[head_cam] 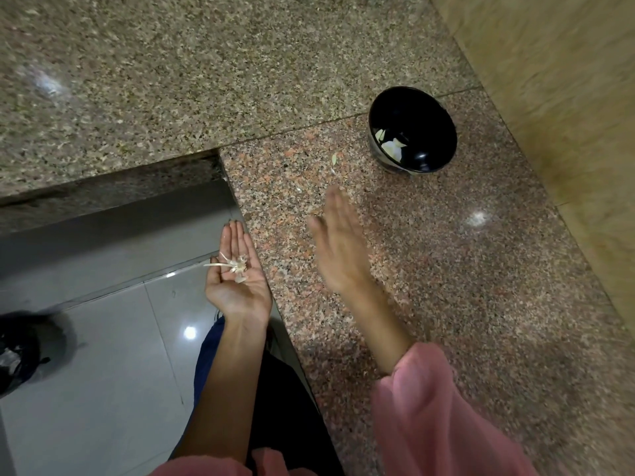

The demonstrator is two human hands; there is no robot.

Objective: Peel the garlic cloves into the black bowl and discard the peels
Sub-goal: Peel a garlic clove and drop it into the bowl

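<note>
In the head view, the left hand (237, 286) is palm up just beside the edge of the granite surface (446, 269), its grip open, and dry garlic peels (237, 266) rest on the palm. The right hand (338, 249) is blurred above the surface, fingers straight, grip open. The black bowl (429, 132) stands on the surface near the wall, with peeled garlic cloves (391, 146) inside

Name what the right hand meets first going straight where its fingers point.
Likely the small peel scraps on the counter just ahead of the right hand; the black bowl sits right of that line. Height unclear.
</note>
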